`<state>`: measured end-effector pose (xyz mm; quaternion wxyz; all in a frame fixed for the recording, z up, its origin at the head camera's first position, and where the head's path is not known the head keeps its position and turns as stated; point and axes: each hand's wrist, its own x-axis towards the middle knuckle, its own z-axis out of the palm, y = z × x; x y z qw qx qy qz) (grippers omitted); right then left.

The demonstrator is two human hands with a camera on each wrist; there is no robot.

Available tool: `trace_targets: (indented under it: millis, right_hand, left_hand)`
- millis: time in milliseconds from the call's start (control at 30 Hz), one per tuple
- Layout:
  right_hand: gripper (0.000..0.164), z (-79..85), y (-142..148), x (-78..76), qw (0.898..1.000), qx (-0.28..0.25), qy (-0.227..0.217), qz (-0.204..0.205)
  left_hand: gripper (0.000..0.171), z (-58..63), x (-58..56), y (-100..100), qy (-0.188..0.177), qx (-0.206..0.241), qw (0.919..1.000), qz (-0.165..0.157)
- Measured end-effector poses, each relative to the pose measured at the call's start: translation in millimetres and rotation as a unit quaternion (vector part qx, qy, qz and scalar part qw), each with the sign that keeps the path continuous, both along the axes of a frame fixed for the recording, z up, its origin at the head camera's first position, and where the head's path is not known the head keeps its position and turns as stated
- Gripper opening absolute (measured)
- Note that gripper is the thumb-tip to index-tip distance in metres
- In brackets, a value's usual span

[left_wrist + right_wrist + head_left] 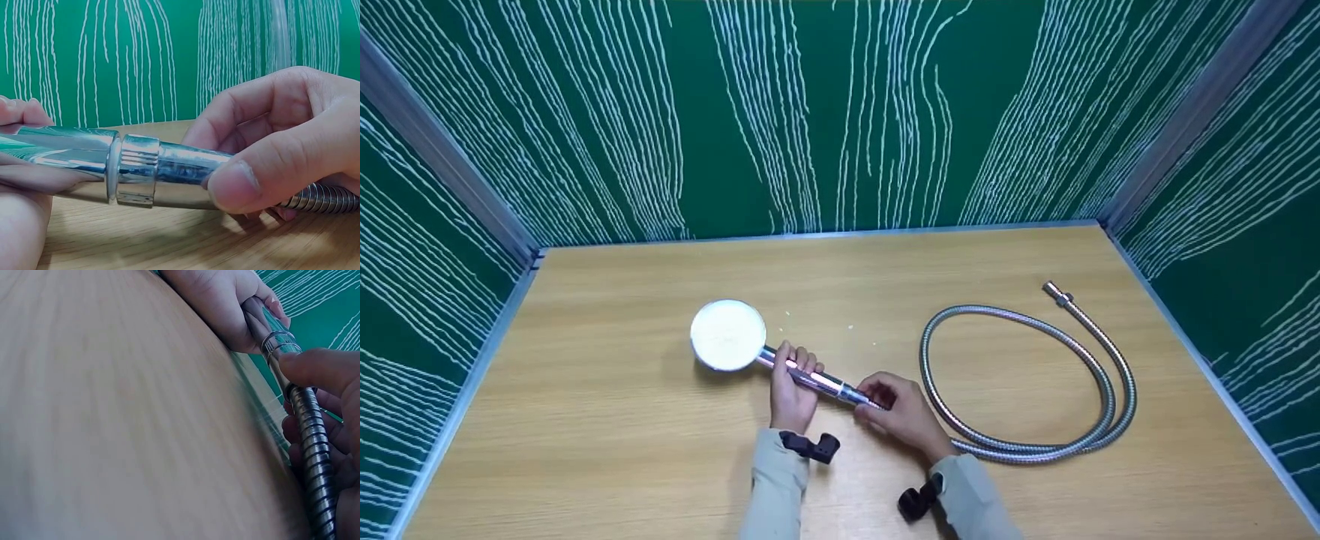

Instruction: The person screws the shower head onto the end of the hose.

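My left hand (795, 386) grips the chrome handle of a shower head (727, 335), whose round white face points up at the left. At the handle's lower end, my right hand (904, 412) pinches the chrome end fitting (185, 171) of a ribbed metal shower hose (315, 444) between thumb and fingers. Fitting and handle end meet in line, with a thin pale ring at the seam in the left wrist view. How far they are joined I cannot tell. The hose runs back under my right hand and forearm.
The rest of the hose (1005, 309) lies looped on the wooden table (622, 450) at the right, its free end (1054, 291) pointing to the back. Green walls (825, 112) with white wavy lines enclose the back and sides. Small white specks dot the table behind the handle.
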<state>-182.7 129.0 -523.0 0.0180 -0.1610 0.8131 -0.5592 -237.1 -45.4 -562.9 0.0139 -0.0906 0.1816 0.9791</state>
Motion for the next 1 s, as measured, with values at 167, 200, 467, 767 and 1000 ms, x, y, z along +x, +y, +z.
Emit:
trace_targets:
  millis: [167,200,467,767,1000]
  right_hand:
    - [0.020,0.1,-0.3,0.0,1.000,0.004,0.006,0.001]
    - [0.019,0.2,-0.3,0.0,1.000,0.006,0.008,0.001]
    - [0.017,-0.4,0.1,-0.9,1.000,-0.003,0.024,0.010]
    - [0.016,1.1,-0.3,-0.2,1.000,0.007,0.010,0.005]
    - [0.015,0.1,-0.1,-0.3,1.000,0.011,0.008,0.003]
  left_hand:
    - [0.033,-0.7,-0.7,-0.3,0.000,0.002,1.0000,0.001]
    - [0.033,-0.6,-0.8,-0.4,0.001,0.003,1.0000,0.001]
    - [0.034,0.9,-1.8,0.0,-0.001,0.009,0.9999,-0.005]
    - [0.032,0.0,-0.8,0.0,-0.011,0.002,0.9999,0.001]
    - [0.032,0.0,-1.0,-0.1,-0.016,0.013,0.9998,0.000]
